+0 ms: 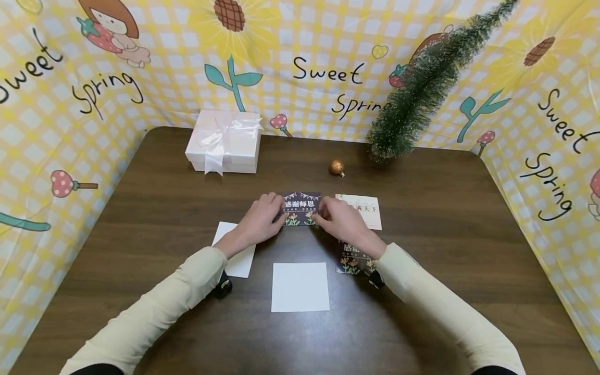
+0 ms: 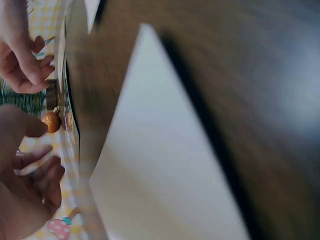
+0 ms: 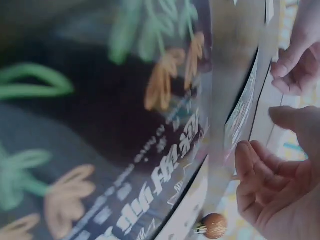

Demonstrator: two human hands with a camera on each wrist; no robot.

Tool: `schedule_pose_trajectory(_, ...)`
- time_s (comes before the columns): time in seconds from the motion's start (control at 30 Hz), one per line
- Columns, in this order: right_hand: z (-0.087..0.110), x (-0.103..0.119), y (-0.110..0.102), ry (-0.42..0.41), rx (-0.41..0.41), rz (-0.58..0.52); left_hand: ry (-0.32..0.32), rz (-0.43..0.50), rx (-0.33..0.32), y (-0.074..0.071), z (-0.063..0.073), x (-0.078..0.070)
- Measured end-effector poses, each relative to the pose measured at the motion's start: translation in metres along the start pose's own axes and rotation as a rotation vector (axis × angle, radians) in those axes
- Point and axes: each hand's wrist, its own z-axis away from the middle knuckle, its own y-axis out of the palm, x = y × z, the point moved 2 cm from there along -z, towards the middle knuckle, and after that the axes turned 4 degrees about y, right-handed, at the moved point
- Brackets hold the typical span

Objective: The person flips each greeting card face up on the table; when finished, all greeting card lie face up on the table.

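Note:
A dark greeting card [image 1: 301, 209] with white characters and painted flowers lies flat between my two hands. At its left edge is my left hand [image 1: 262, 217], thumb and fingers apart and loosely bent. My right hand [image 1: 346, 217] is at the card's right edge, its thumb also standing off from the fingers in the right wrist view. A second dark card [image 3: 95, 130] with the same design lies under my right wrist, partly hidden by it. Behind the right hand, a cream card [image 1: 373, 212] with characters is partly covered. Below my left wrist lies a white card [image 2: 150, 145].
Another white card [image 1: 300, 287] lies near the front middle of the brown table [image 1: 154, 219]. Toward the back stand a white gift box [image 1: 197, 156] with a ribbon and a small green tree [image 1: 408, 114]. A copper-coloured bauble [image 1: 336, 166] lies between them.

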Motion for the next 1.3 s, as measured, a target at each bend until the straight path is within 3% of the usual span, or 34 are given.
schedule_pose_trajectory(0.2,0.037,0.011,0.004,-0.264,0.004,0.1,0.289,-0.188,0.08,-0.005,0.028,-0.017)
schedule_pose_trajectory(0.33,0.066,0.015,0.013,-0.463,0.012,0.192,0.396,-0.242,0.136,-0.006,0.052,-0.027)
schedule_pose_trajectory(0.47,0.094,0.018,0.02,-0.59,0.021,0.282,0.462,-0.249,0.155,-0.006,0.074,-0.035)
schedule_pose_trajectory(0.6,0.114,0.019,0.024,-0.641,0.044,0.336,0.502,-0.277,0.138,-0.002,0.092,-0.039)
schedule_pose_trajectory(0.73,0.125,0.019,0.028,-0.651,0.072,0.381,0.5,-0.31,0.158,0.0,0.1,-0.039)
schedule_pose_trajectory(0.9,0.129,0.018,0.031,-0.651,0.091,0.429,0.484,-0.323,0.215,0.001,0.102,-0.039)
schedule_pose_trajectory(1.07,0.129,0.019,0.03,-0.657,0.092,0.453,0.483,-0.335,0.22,-0.001,0.1,-0.042)
schedule_pose_trajectory(1.17,0.129,0.02,0.03,-0.704,0.066,0.479,0.486,-0.342,0.229,-0.002,0.099,-0.044)
schedule_pose_trajectory(1.3,0.131,0.02,0.03,-0.844,-0.05,0.502,0.483,-0.354,0.256,-0.002,0.099,-0.045)
